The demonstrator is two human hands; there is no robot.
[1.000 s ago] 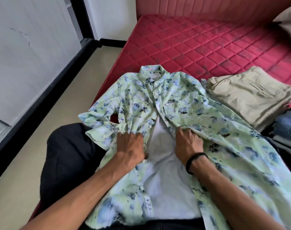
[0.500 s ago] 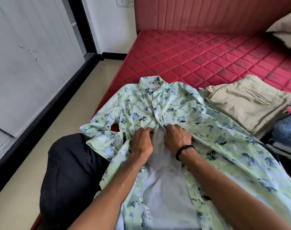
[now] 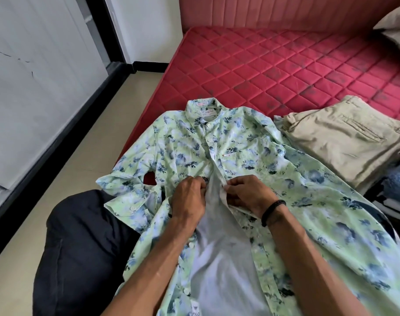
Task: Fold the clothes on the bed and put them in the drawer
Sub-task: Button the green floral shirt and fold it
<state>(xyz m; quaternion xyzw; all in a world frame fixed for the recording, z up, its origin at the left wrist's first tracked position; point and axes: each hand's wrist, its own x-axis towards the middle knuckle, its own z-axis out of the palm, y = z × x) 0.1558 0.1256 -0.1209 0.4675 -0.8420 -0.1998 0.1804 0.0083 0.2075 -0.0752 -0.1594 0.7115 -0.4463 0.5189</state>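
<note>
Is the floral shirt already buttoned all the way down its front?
No. The floral shirt gapes open below the chest, showing its pale inside, while the left hand and right hand pinch the two front edges.

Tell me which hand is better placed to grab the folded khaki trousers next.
Probably the right hand: the trousers lie on its side of the shirt. The left hand would have to cross over. Both now pinch the shirt's front edges.

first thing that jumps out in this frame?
The green floral shirt spread front-up at the near edge of the red mattress. Left hand and right hand each pinch a placket edge at mid-chest. Folded khaki trousers lie to its right.
</note>
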